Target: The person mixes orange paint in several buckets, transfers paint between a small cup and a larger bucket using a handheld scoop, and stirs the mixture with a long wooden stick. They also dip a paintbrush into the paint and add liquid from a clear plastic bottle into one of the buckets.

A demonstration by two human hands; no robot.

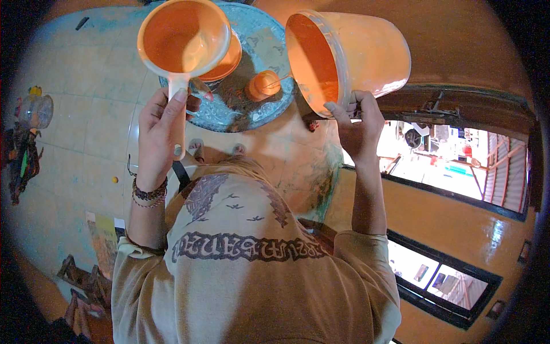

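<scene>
My left hand [157, 123] is closed around the pale handle of an orange water dipper [183, 37], held up with its round mouth toward me. My right hand [362, 123] grips the rim of a large orange bucket [378, 54], which is tipped sideways so its mouth faces left, toward the dipper. Beneath them stands a round, worn blue table [260, 31]. On it sit a small orange cup [266, 84] and another orange container [227, 64], partly hidden behind the dipper. The bottoms of both held vessels are out of sight.
A tiled floor [97, 137] spreads to the left, with dark clutter and a clear rounded container [39, 112] at its far side. A wooden piece of furniture [86, 281] stands at lower left. On the right, an orange wall has bright windows [452, 166].
</scene>
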